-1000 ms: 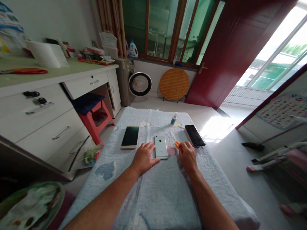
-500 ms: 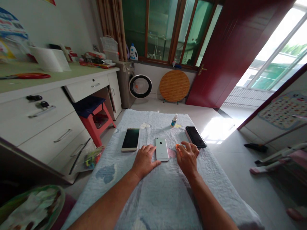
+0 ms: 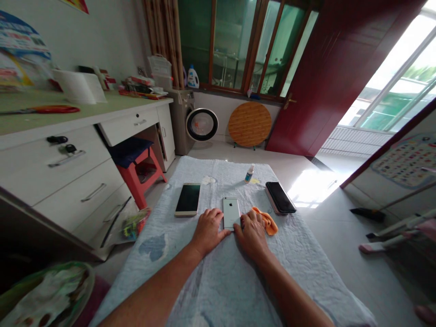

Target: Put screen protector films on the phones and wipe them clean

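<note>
A silver smartphone (image 3: 231,212) lies back up on the cloth, its apple logo showing. My left hand (image 3: 210,230) grips its left edge, fingers bent along the side and thumb at the bottom corner. On the opposite edge my right hand (image 3: 251,231) holds the phone the same way. An orange cloth (image 3: 268,221) lies bunched just beyond my right hand, partly hidden by the fingers. To the left rests a gold-framed smartphone (image 3: 188,199) with a dark screen. A black phone (image 3: 280,197) lies at the right, and a small spray bottle (image 3: 249,173) stands farther back.
A pale blue quilted cover (image 3: 218,290) lies over the table. Along the left runs a white desk (image 3: 68,168) with a red stool (image 3: 141,170) under it. A washing machine (image 3: 182,120) with its door open and a round wooden tabletop (image 3: 250,124) are at the back.
My right hand has let go of the orange cloth and moved left to the silver smartphone's right edge. My left hand stays at its left edge.
</note>
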`<state>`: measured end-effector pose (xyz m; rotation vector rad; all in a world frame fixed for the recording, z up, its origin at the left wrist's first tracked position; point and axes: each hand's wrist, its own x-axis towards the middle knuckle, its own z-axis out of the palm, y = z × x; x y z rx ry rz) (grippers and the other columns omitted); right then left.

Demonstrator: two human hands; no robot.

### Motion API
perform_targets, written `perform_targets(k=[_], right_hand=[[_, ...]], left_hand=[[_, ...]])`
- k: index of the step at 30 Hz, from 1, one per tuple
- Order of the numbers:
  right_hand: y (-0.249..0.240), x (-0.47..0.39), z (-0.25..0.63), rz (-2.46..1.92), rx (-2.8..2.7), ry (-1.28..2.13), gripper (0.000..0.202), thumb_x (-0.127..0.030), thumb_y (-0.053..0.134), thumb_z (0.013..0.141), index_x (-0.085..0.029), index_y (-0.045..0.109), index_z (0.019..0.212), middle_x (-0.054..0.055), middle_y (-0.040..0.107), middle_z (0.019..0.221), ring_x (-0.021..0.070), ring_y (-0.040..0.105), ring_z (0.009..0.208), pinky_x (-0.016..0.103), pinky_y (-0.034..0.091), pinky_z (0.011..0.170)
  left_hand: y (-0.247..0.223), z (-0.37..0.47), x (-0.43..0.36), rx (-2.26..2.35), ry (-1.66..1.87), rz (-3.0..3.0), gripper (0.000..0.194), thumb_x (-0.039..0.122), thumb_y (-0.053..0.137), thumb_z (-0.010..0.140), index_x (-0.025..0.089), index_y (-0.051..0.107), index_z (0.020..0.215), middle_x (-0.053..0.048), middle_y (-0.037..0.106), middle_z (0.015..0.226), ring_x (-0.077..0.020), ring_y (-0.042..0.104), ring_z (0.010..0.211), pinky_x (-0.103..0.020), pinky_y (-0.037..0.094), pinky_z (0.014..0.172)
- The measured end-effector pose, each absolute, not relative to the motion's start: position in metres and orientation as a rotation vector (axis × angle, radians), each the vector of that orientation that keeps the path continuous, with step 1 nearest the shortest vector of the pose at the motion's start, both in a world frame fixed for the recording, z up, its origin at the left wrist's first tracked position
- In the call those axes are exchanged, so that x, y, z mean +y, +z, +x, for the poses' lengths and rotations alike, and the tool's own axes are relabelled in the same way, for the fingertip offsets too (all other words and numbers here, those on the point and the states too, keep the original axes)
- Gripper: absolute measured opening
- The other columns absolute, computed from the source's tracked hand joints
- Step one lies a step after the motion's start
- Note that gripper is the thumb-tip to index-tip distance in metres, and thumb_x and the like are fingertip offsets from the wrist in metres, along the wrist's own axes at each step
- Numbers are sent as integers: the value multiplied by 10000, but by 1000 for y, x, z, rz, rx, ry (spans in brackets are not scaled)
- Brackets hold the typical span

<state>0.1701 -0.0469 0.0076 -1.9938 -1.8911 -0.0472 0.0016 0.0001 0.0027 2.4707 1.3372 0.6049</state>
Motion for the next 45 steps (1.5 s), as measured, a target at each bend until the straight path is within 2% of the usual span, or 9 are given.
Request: perform_targets(k=[5, 8, 13, 18, 23, 29, 33, 38, 45], right_hand=[[0, -44, 172, -1890, -1759, -23, 180, -331, 570, 827, -182, 609, 920, 96, 593, 956, 257, 497, 941, 379, 383, 835], [-2, -43, 170, -1795, -1686, 101, 176, -323, 548, 824, -182, 573, 927, 66, 609, 873, 228, 536, 869, 350, 413, 792], [-1, -42, 166, -1674, -1603, 274, 345, -274, 507, 806, -165, 533, 1133, 16, 619, 772, 174, 554, 691, 282, 420, 644], [2, -42, 170, -1653, -1532, 248, 379, -254, 478, 802, -150, 540, 1161, 12, 612, 748, 165, 543, 664, 277, 415, 636], [4, -42, 176, -1671, -1484, 199, 375, -244, 475, 806, -151, 557, 1160, 9, 606, 746, 162, 548, 648, 279, 423, 643], [4, -41, 186, -1634, -1495, 19, 337, -235, 471, 856, -149, 572, 1165, 59, 672, 868, 186, 610, 760, 299, 455, 728], [4, -42, 189, -1587, -1678, -199, 229, -202, 448, 905, -172, 617, 1057, 84, 672, 936, 203, 603, 885, 303, 434, 791], [6, -49, 176, -1607, -1929, -233, 192, -181, 456, 932, -210, 631, 860, 46, 605, 820, 187, 554, 835, 293, 391, 786], [8, -53, 160, -1666, -2082, -184, 134, -222, 515, 926, -205, 625, 851, 45, 590, 861, 192, 514, 828, 303, 368, 768]], left_hand=[[4, 3, 0, 1320, 604, 2464, 390, 457, 707, 792, 190, 626, 1064, -74, 606, 1127, -266, 531, 1049, -394, 434, 906], [4, 3, 1, 1289, 602, 2466, 384, 498, 646, 833, 199, 625, 1073, -72, 604, 1133, -263, 530, 1051, -392, 426, 904], [3, 3, 1, 1237, 584, 2480, 438, 555, 567, 866, 208, 619, 1127, -79, 600, 1157, -267, 524, 1054, -402, 412, 908], [4, 1, 1, 1175, 536, 2518, 517, 583, 568, 848, 232, 589, 1226, -77, 573, 1228, -286, 503, 1089, -423, 398, 941], [6, 0, 0, 1179, 488, 2504, 537, 547, 609, 824, 227, 579, 1255, -79, 563, 1259, -299, 492, 1121, -435, 393, 965], [8, -1, -1, 1196, 515, 2460, 512, 471, 638, 815, 216, 588, 1256, -79, 573, 1263, -296, 497, 1131, -430, 389, 986], [8, 0, 0, 1196, 553, 2426, 465, 427, 589, 856, 207, 578, 1266, -85, 585, 1261, -284, 509, 1127, -426, 392, 985], [6, 1, 1, 1197, 641, 2394, 396, 371, 517, 911, 202, 574, 1265, -87, 596, 1257, -266, 514, 1134, -416, 398, 986], [-1, 2, 5, 1218, 660, 2394, 342, 352, 481, 938, 217, 593, 1232, -77, 595, 1250, -251, 505, 1134, -408, 398, 987]])
